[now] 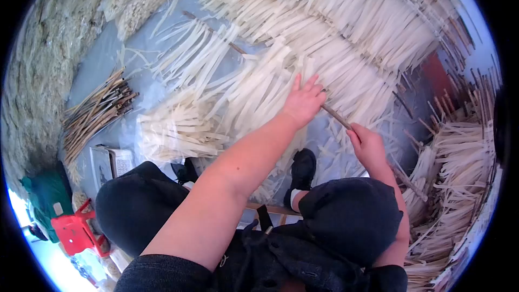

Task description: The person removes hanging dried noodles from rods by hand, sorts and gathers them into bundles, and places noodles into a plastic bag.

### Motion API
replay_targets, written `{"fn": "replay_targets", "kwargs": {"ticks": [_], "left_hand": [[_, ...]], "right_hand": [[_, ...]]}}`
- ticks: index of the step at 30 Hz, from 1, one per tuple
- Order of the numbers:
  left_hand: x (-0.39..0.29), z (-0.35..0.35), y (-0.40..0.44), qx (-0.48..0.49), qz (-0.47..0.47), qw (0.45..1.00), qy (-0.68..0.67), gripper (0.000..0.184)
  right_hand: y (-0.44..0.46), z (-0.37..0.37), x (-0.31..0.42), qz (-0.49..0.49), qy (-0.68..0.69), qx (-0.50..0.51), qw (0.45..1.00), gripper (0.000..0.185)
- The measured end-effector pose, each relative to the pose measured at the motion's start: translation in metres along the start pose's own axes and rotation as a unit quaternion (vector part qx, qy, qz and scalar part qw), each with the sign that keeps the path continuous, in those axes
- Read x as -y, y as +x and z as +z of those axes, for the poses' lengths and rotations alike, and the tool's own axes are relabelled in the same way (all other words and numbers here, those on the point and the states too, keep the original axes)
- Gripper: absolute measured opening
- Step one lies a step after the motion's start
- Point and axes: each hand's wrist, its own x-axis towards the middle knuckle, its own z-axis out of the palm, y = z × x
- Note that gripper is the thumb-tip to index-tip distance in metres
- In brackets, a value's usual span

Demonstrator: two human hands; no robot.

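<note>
My right hand is closed around the near end of a thin wooden stick. Pale flat dried strips, which look like wide noodles, lie where the stick runs on past my left hand. My left hand rests palm down on these strips, its fingers stretched out and slightly apart beside the stick. Its palm and the part of the stick under it are hidden. Farther off, another stick lies among looser strips.
Thick rows of strips fill the back. More strips on sticks are piled at right. On the left are a bundle of bare sticks, a clear bag of strips, a box and a red stool. Bagged strips line the far left.
</note>
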Motion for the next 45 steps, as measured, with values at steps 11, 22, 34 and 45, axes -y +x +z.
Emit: {"fn": "replay_targets", "kwargs": {"ticks": [11, 22, 34, 45], "left_hand": [[0.019, -0.031, -0.033, 0.021, -0.043, 0.999, -0.022, 0.031], [0.046, -0.059, -0.050, -0.012, -0.046, 0.999, -0.013, 0.032], [0.075, -0.084, -0.070, -0.105, -0.038, 0.994, -0.021, 0.025], [0.070, -0.042, -0.086, -0.083, 0.023, 0.994, -0.066, 0.025]], "right_hand": [[-0.092, -0.093, 0.031, 0.077, -0.052, 0.052, 0.994, 0.018], [-0.116, -0.187, 0.086, 0.181, -0.035, 0.124, 0.975, 0.020], [0.051, -0.036, 0.208, 0.163, -0.047, 0.280, 0.945, 0.034], [-0.060, -0.016, 0.167, 0.022, -0.101, 0.126, 0.987, 0.031]]}}
